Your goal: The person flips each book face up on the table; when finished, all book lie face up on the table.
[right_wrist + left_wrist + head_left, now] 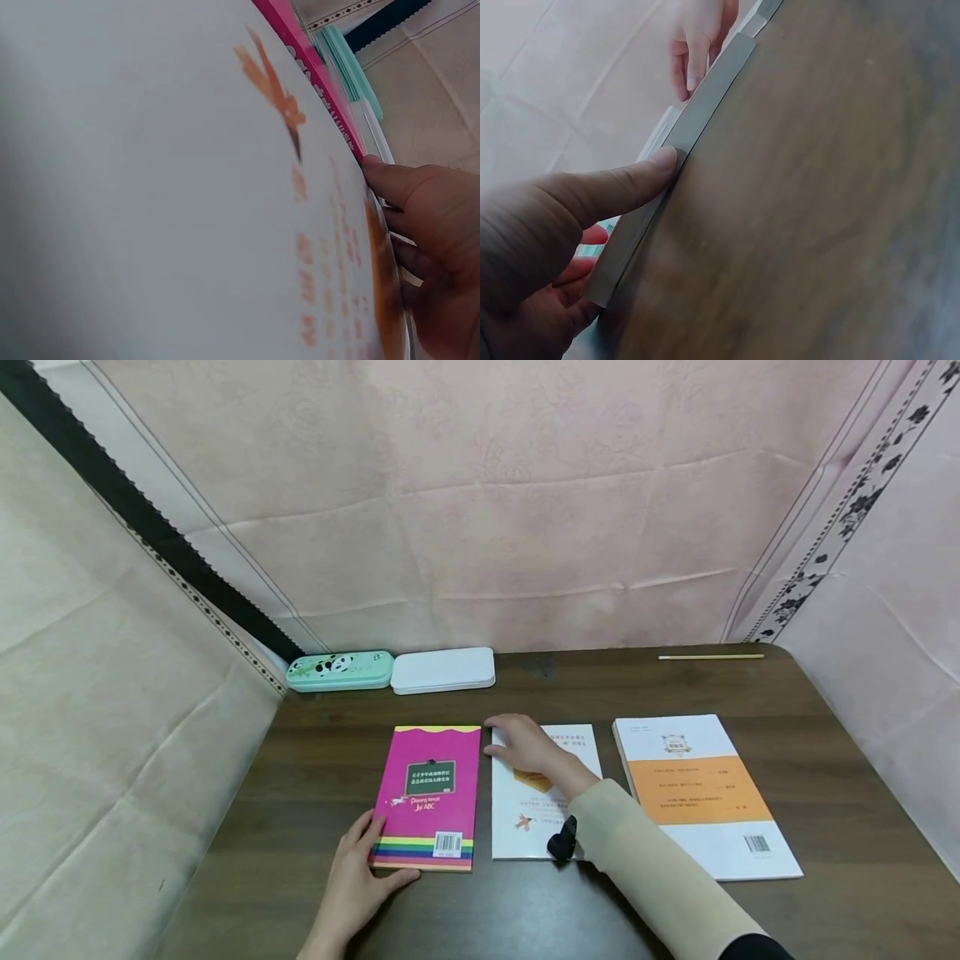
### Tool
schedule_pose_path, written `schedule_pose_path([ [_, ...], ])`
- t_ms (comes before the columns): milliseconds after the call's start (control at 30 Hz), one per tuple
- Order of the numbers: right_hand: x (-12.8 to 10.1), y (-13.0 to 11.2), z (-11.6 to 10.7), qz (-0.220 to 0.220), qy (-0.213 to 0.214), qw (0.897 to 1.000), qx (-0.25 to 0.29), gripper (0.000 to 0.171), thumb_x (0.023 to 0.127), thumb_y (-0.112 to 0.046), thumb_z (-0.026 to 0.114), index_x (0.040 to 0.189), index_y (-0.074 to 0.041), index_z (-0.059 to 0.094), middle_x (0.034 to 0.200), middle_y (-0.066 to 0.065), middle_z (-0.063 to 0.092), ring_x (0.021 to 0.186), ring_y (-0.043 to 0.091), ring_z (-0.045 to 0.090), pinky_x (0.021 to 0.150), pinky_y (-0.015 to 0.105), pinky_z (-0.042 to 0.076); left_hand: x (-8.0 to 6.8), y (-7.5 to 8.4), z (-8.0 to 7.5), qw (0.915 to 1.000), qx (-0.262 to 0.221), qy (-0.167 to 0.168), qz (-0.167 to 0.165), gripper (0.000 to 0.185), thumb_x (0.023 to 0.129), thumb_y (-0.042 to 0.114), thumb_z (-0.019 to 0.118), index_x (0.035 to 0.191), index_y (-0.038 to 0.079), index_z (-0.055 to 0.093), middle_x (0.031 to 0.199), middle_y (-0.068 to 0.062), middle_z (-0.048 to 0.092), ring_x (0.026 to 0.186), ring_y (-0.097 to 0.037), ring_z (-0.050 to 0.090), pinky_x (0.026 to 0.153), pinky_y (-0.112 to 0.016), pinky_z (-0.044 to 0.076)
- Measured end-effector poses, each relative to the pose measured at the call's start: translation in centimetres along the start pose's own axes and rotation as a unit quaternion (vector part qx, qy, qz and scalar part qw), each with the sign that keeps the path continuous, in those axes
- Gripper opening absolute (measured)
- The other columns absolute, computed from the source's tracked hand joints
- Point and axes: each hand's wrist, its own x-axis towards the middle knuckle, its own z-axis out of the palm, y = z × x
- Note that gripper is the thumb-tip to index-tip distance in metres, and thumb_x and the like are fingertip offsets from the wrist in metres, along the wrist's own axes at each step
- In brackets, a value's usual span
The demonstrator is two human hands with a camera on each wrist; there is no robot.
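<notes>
A pink book [435, 793] lies flat on the dark wooden table [300, 760]. My left hand [369, 860] brackets its near left corner, fingers along the left side. The thumb [622, 184] presses against the book's near edge [705, 105]. My right hand [525, 745] rests with straight fingers on the far left corner of a white book [525, 827]. Its fingertips [390, 180] lie where this white cover [150, 187] meets the pink book [315, 75]. Neither book is lifted.
A white and orange book [705, 793] lies to the right. At the table's back stand a teal panda pencil case [339, 670] and a white case [442, 670]. A pencil [711, 656] lies at the back right. Cloth walls close in three sides.
</notes>
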Motion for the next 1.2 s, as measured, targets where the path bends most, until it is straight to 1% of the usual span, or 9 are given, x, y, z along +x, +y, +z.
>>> schedule_pose_path([
  [167, 0.0, -0.5, 0.2, -0.013, -0.008, 1.0, -0.026, 0.049, 0.097, -0.027, 0.071, 0.14, -0.007, 0.059, 0.141, 0.01, 0.059, 0.136, 0.029, 0.049, 0.115, 0.044, 0.038, 0.0, -0.1, 0.1, 0.9999, -0.001, 0.01, 0.01, 0.105, 0.07, 0.047, 0.092, 0.149, -0.003, 0.046, 0.156, -0.023, 0.037, 0.138, -0.043, 0.037, 0.107, -0.061, 0.04],
  [300, 0.0, -0.8, 0.3, -0.025, -0.012, 0.999, -0.04, 0.048, 0.097, -0.028, 0.071, 0.139, -0.008, 0.06, 0.141, 0.011, 0.059, 0.139, 0.03, 0.046, 0.116, 0.047, 0.035, -0.1, -0.1, 0.3, 0.9998, 0.001, 0.013, 0.015, 0.104, 0.07, 0.046, 0.092, 0.148, -0.004, 0.046, 0.155, -0.023, 0.037, 0.137, -0.043, 0.037, 0.106, -0.061, 0.041],
  [500, 0.3, -1.1, 0.6, -0.029, -0.019, 0.999, -0.039, 0.049, 0.097, -0.03, 0.07, 0.14, -0.009, 0.06, 0.141, 0.009, 0.06, 0.142, 0.033, 0.042, 0.12, 0.056, 0.024, -0.2, 0.0, 0.5, 0.9998, -0.001, 0.016, 0.011, 0.104, 0.071, 0.045, 0.092, 0.149, -0.005, 0.045, 0.156, -0.025, 0.035, 0.137, -0.045, 0.036, 0.107, -0.062, 0.039],
  [600, 0.5, -1.2, 0.8, -0.03, -0.02, 0.999, -0.027, 0.046, 0.099, -0.025, 0.069, 0.14, -0.007, 0.059, 0.14, 0.01, 0.06, 0.14, 0.031, 0.045, 0.121, 0.059, 0.019, -0.2, 0.2, 0.6, 0.9999, 0.0, 0.016, 0.002, 0.105, 0.07, 0.046, 0.092, 0.149, -0.005, 0.044, 0.156, -0.026, 0.034, 0.138, -0.046, 0.035, 0.108, -0.063, 0.038],
  [633, 0.5, -1.3, 0.9, -0.028, -0.018, 0.999, -0.022, 0.044, 0.099, -0.023, 0.068, 0.139, -0.007, 0.059, 0.14, 0.01, 0.06, 0.139, 0.03, 0.046, 0.121, 0.058, 0.019, -0.2, 0.2, 0.6, 0.9999, 0.001, 0.016, -0.001, 0.106, 0.07, 0.046, 0.092, 0.149, -0.005, 0.044, 0.156, -0.026, 0.033, 0.139, -0.046, 0.034, 0.108, -0.063, 0.038],
  [733, 0.5, -1.4, 0.8, -0.02, -0.006, 1.0, 0.01, 0.041, 0.099, -0.012, 0.067, 0.138, -0.006, 0.06, 0.14, 0.01, 0.06, 0.136, 0.028, 0.05, 0.119, 0.051, 0.029, -0.2, 0.3, 0.6, 0.9999, 0.006, 0.013, -0.006, 0.106, 0.07, 0.046, 0.092, 0.15, -0.005, 0.043, 0.156, -0.027, 0.033, 0.139, -0.046, 0.034, 0.108, -0.063, 0.038],
  [867, 0.5, -1.6, 0.5, -0.02, 0.023, 0.998, 0.054, 0.044, 0.093, -0.003, 0.072, 0.136, -0.009, 0.063, 0.139, 0.007, 0.06, 0.133, 0.026, 0.051, 0.112, 0.042, 0.042, -0.2, 0.4, 0.4, 0.9999, 0.012, 0.011, -0.004, 0.106, 0.07, 0.045, 0.092, 0.15, -0.005, 0.043, 0.156, -0.025, 0.035, 0.139, -0.046, 0.036, 0.108, -0.062, 0.039],
  [1000, 0.5, -1.4, 0.4, -0.033, 0.039, 0.996, 0.071, 0.05, 0.088, -0.008, 0.08, 0.135, -0.012, 0.064, 0.135, 0.003, 0.062, 0.129, 0.023, 0.054, 0.11, 0.04, 0.044, -0.3, 0.5, 0.3, 0.9999, 0.014, 0.007, -0.004, 0.106, 0.07, 0.045, 0.092, 0.15, -0.004, 0.044, 0.157, -0.024, 0.035, 0.139, -0.046, 0.036, 0.107, -0.063, 0.04],
  [1200, 0.3, -1.0, 0.1, -0.069, 0.033, 0.997, 0.027, 0.052, 0.089, -0.02, 0.079, 0.138, -0.01, 0.063, 0.135, 0.004, 0.059, 0.124, 0.021, 0.056, 0.105, 0.037, 0.048, -0.5, 0.2, 0.0, 1.0, -0.006, -0.004, -0.006, 0.106, 0.071, 0.044, 0.092, 0.151, -0.002, 0.042, 0.16, -0.023, 0.032, 0.142, -0.045, 0.034, 0.109, -0.062, 0.038],
])
